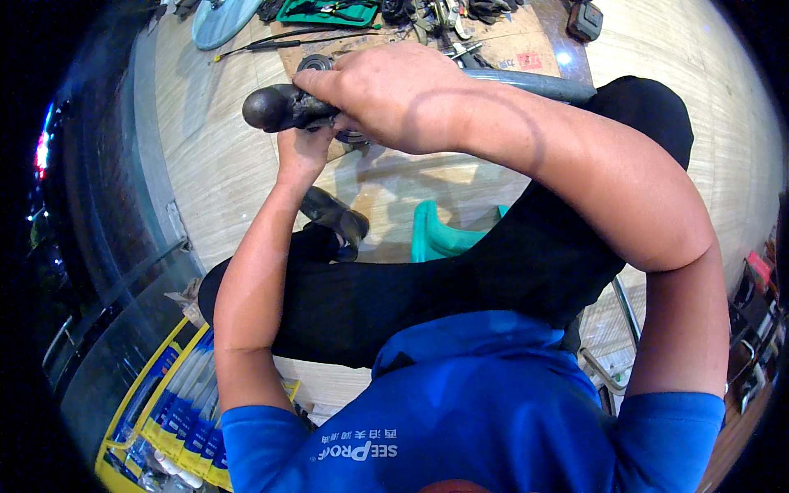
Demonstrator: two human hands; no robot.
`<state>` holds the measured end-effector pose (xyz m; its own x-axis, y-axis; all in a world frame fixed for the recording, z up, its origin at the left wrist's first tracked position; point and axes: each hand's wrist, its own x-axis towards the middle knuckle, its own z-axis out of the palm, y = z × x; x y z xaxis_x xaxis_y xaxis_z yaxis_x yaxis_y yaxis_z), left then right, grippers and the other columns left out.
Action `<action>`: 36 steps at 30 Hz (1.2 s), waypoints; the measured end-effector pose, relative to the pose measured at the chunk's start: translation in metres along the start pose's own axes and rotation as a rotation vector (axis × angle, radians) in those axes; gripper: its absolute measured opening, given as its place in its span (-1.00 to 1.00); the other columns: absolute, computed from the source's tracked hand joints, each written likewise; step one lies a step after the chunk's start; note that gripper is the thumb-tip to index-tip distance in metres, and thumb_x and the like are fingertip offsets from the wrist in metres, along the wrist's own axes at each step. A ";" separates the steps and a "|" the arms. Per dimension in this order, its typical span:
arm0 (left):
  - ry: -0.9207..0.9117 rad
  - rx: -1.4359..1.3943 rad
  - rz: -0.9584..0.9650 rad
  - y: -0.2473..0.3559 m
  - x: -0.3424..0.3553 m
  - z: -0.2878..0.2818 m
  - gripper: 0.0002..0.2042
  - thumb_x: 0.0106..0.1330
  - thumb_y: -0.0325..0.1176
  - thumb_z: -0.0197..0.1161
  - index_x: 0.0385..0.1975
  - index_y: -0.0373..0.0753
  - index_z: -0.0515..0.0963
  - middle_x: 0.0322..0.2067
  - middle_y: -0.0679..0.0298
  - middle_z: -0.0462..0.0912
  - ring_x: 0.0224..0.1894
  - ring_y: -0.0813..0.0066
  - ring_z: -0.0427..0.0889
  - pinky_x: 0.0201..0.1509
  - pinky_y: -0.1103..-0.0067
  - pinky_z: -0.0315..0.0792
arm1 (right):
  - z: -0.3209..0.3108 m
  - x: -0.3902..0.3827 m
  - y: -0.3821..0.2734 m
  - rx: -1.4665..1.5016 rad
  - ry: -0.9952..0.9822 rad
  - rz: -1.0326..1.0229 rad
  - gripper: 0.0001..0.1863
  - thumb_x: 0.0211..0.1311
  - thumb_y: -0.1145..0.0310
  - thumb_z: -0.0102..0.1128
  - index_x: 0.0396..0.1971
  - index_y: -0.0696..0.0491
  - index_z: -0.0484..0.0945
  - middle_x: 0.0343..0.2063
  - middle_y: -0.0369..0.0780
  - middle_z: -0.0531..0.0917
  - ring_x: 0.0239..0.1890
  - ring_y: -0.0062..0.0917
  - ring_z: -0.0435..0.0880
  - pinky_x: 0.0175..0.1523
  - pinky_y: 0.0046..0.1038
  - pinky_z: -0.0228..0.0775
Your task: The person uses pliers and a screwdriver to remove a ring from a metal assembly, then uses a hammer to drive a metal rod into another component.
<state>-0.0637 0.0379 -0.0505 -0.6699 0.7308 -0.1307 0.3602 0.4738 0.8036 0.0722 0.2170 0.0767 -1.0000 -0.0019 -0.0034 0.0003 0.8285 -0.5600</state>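
Note:
My right hand (386,90) is closed around a dark tool with a ball-shaped end (267,108), perhaps a hammer. The round end points left, and my fingers cover the rest. Below it my left hand (306,148) reaches up; its fingers are mostly hidden behind the tool. Close to both hands a round, ringed metal part (315,63) shows above the tool, and a similar dark ringed piece (352,135) below. A grey metal tube (538,84) runs from behind my right forearm to my right knee. Whether it joins the ringed parts is hidden.
Cardboard (526,37) with several metal tools (448,20) lies ahead, beside a green tray (329,11). A thin black rod (271,43) lies left of it. Between my legs is a green plastic stool (444,238). A yellow rack (177,394) stands lower left.

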 end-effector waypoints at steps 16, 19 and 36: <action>0.122 -0.080 -0.116 -0.002 -0.007 0.013 -0.70 0.13 -0.59 0.20 -0.10 -0.33 0.57 -0.17 0.18 0.71 -0.08 0.39 0.65 0.07 0.48 0.45 | -0.001 -0.002 0.001 -0.019 -0.015 0.053 -0.56 0.16 0.31 0.25 0.07 -0.04 0.45 -0.34 -0.09 0.66 -0.19 -0.13 0.66 -0.16 -0.12 0.48; 0.107 -0.194 -0.184 -0.013 0.001 0.013 -0.69 0.14 -0.63 0.17 -0.08 -0.34 0.56 -0.16 0.20 0.70 -0.08 0.42 0.64 0.07 0.50 0.44 | -0.001 -0.001 0.001 -0.036 -0.013 0.053 -0.55 0.15 0.31 0.26 0.07 -0.04 0.45 -0.34 -0.09 0.67 -0.20 -0.12 0.65 -0.15 -0.12 0.47; 0.278 -0.584 -0.232 -0.014 0.004 0.034 -0.76 0.34 -0.55 0.06 -0.02 -0.23 0.40 -0.16 0.27 0.59 -0.16 0.52 0.61 -0.15 0.60 0.52 | 0.005 -0.010 0.015 0.084 0.141 0.003 -0.48 0.10 0.37 0.30 0.12 -0.01 0.45 -0.27 -0.03 0.66 -0.14 -0.06 0.62 -0.10 -0.08 0.44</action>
<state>-0.0491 0.0512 -0.0819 -0.8571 0.4524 -0.2463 -0.1699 0.2032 0.9643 0.0818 0.2271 0.0641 -0.9907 0.0835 0.1079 -0.0027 0.7789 -0.6271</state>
